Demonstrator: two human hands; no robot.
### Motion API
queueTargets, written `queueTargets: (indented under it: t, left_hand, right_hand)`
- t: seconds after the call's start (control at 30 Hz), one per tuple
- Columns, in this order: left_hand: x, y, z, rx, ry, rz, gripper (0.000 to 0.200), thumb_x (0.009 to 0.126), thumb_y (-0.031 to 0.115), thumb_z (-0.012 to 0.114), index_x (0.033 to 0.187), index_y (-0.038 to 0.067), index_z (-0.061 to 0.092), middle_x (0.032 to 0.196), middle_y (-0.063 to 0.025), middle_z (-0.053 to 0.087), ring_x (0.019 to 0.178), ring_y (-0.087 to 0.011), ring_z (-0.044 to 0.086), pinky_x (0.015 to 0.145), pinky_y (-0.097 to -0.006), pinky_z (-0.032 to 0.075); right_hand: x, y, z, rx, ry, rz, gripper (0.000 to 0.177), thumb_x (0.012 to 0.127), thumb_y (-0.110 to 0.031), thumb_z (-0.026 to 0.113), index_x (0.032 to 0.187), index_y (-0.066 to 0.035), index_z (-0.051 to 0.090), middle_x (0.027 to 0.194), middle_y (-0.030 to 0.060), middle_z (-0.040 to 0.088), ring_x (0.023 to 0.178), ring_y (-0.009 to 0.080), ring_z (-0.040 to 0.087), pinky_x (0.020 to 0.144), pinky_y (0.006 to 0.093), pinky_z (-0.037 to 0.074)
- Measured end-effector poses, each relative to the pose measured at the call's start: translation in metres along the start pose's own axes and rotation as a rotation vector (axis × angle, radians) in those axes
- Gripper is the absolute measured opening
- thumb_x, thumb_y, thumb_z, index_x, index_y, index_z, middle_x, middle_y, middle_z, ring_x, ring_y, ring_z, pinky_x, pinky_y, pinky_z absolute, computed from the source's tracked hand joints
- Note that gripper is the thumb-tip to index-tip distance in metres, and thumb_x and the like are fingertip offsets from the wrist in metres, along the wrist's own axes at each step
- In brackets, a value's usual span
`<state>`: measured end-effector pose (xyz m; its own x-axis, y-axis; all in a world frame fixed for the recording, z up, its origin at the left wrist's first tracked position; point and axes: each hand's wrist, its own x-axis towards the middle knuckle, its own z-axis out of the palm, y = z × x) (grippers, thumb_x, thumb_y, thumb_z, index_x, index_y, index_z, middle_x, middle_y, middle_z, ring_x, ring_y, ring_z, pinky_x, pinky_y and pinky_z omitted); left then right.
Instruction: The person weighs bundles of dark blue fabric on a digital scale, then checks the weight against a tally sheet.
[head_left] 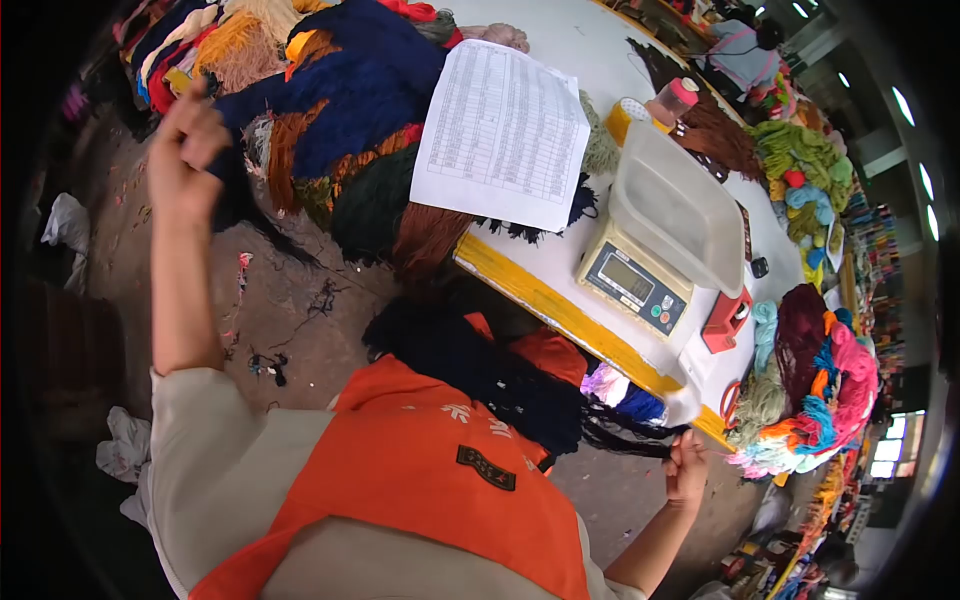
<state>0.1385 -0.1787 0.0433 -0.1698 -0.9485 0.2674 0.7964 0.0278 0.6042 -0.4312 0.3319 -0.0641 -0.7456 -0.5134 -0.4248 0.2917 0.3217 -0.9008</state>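
Observation:
My left hand (192, 145) is raised at the upper left, fingers curled, beside the heap of yarn; a dark strand hangs behind it, and I cannot make out what it holds. At the lower right my right hand (687, 466) pinches the end of a dark navy yarn hank (520, 390). That hank lies across my lap over the orange apron (430, 440). A printed sheet (503, 135) rests on the yarn and table. Right of the sheet stands a digital scale (635, 285) with a clear plastic tray (680, 205) on top.
The white table (520, 255) has a yellow edge. Navy yarn (350, 85) is heaped at its left, coloured hanks (800, 380) at its right. A red tape dispenser (727, 320) and a pink-lidded jar (672, 101) stand near the scale. A person (745, 55) is at the upper right.

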Motion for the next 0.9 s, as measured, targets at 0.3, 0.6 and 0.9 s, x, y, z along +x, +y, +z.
queueTargets:
  t: [0.3,0.6,0.9]
  left_hand:
    - [-0.103,-0.211,0.115,0.921,-0.601,-0.048,0.012,0.096,0.014,0.06,0.095,0.006,0.07,0.082,-0.0064,0.066,0.078,-0.0195,0.064,0.074,-0.0328,0.05]
    - [-0.095,-0.325,0.091,1.4,-0.852,0.017,0.021,0.095,0.025,0.059,0.086,0.007,0.065,0.082,-0.0178,0.064,0.079,-0.0382,0.064,0.07,-0.0446,0.051]
    - [-0.09,-0.324,0.089,1.296,-0.84,-0.147,0.026,0.097,0.033,0.054,0.091,0.01,0.064,0.087,-0.0177,0.066,0.085,-0.0395,0.065,0.076,-0.0461,0.051]
  right_hand:
    - [-0.06,-0.242,0.111,0.496,-0.714,-0.967,0.027,0.102,-0.015,0.053,0.081,-0.008,0.038,0.078,-0.001,0.023,0.072,0.0149,0.035,0.127,0.0484,0.016]
    - [-0.021,-0.48,0.143,0.161,-0.571,-1.542,0.026,0.103,-0.009,0.043,0.116,0.008,0.056,0.114,0.0214,0.06,0.114,0.0304,0.058,0.121,0.0519,0.028]
    - [0.073,-0.489,0.186,-0.298,-0.12,-1.667,0.029,0.104,-0.014,0.042,0.11,0.005,0.063,0.114,0.0168,0.067,0.109,0.0247,0.064,0.103,0.0337,0.047]
